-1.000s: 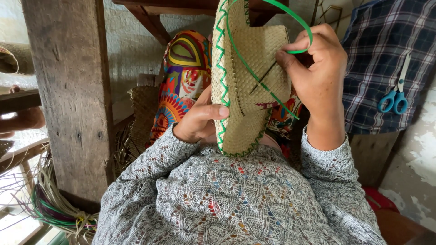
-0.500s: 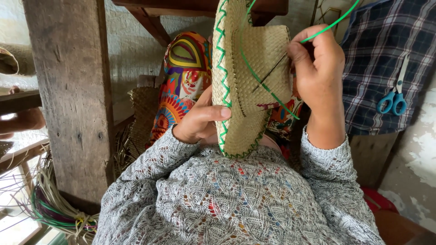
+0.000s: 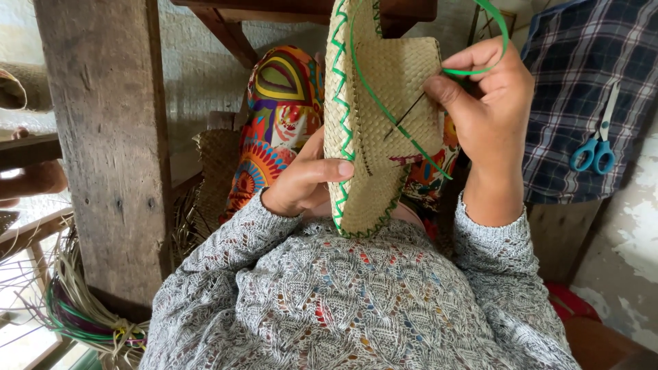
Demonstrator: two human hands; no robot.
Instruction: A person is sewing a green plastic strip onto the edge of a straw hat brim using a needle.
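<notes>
A woven straw piece (image 3: pixel 380 130), tan with a green zigzag stitched along its edge, stands upright in front of me. My left hand (image 3: pixel 305 181) grips its lower left edge, thumb pressed on the weave. My right hand (image 3: pixel 490 109) pinches a green plastic strip (image 3: pixel 397 123) and a thin dark needle at the upper right of the piece. The strip runs diagonally across the weave and loops above my fingers. Both arms wear grey knitted sleeves.
A thick wooden post (image 3: pixel 110 137) stands at the left. Bundled straw and coloured strips (image 3: pixel 82 308) lie at its foot. Bright patterned cloth (image 3: pixel 274 116) sits behind the woven piece. Blue-handled scissors (image 3: pixel 596 147) hang on a plaid cloth (image 3: pixel 589 75) at the right.
My right hand has shifted slightly and the green strip's loop above it has changed shape, from pulled nearly straight to curled over my fingers. My left hand keeps its grip.
</notes>
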